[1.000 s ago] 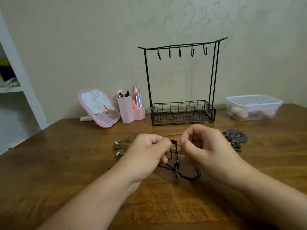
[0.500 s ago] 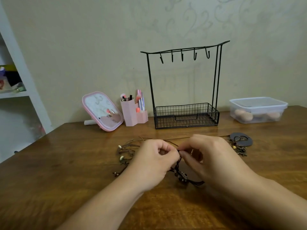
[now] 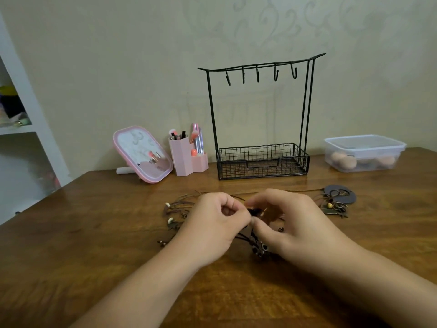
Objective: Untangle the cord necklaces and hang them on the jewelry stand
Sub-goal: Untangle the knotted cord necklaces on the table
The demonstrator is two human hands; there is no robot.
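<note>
Nearby: pink mirror (image 3: 144, 154) | brush holder (image 3: 186, 159) | lidded box (image 3: 364, 153) | gray disc (image 3: 340, 194)

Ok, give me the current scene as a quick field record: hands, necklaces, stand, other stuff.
left hand: pinches dark cord knot
right hand: pinches same knot
cord necklaces: tangled on wooden table, more by grey disc
jewelry stand: upright behind, all five hooks bare, basket looks empty
other: pink mirror, pink brush holder, lidded plastic box

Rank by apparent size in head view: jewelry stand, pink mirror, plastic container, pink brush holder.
1. jewelry stand
2. plastic container; pink mirror: look alike, not ranked
3. pink brush holder
</note>
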